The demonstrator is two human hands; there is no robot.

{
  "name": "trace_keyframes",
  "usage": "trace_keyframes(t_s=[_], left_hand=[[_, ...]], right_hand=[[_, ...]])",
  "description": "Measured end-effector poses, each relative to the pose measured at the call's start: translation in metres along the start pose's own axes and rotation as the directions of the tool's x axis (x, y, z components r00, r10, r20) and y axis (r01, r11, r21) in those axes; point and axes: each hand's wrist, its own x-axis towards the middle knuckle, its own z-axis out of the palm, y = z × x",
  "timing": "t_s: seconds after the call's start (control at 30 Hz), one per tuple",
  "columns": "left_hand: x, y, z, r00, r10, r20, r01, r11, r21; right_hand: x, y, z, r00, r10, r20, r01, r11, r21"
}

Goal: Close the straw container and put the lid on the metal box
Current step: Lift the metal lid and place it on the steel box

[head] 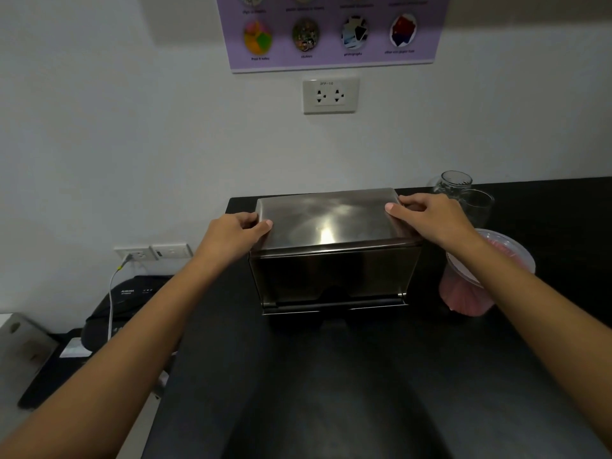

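Note:
A shiny metal box (pixel 331 279) stands on the black counter (pixel 331 392) near the wall. Its flat steel lid (pixel 328 220) lies on top of the box. My left hand (pixel 236 231) grips the lid's left edge, thumb on top. My right hand (pixel 427 215) grips the lid's right edge the same way. To the right of the box stands the straw container (pixel 477 286), a clear tub of pink straws with a clear lid on it, partly behind my right forearm.
Two empty glass jars (pixel 458 190) stand behind my right hand by the wall. Left of the counter, lower down, sits a black machine (pixel 129 299) with a white cable plugged into a wall socket (pixel 135 255). The counter's left edge drops off beside my left forearm.

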Motion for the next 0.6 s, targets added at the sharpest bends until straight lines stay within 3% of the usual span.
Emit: trace_keyframes(t_s=[0.3,0.6], left_hand=[[0.0010,-0.0030,0.0010,1.000,0.010,-0.005,-0.010,1.000,-0.008],[0.0012,-0.0088,0.0041,0.999,0.029,-0.030,-0.031,0.997,-0.067]], right_hand=[[0.0008,0.0040,0.0000,0.998,-0.047,0.030,0.050,0.993,-0.102],[0.0004,0.0091,0.0042,0.998,-0.055,0.017,0.056,0.996,-0.072]])
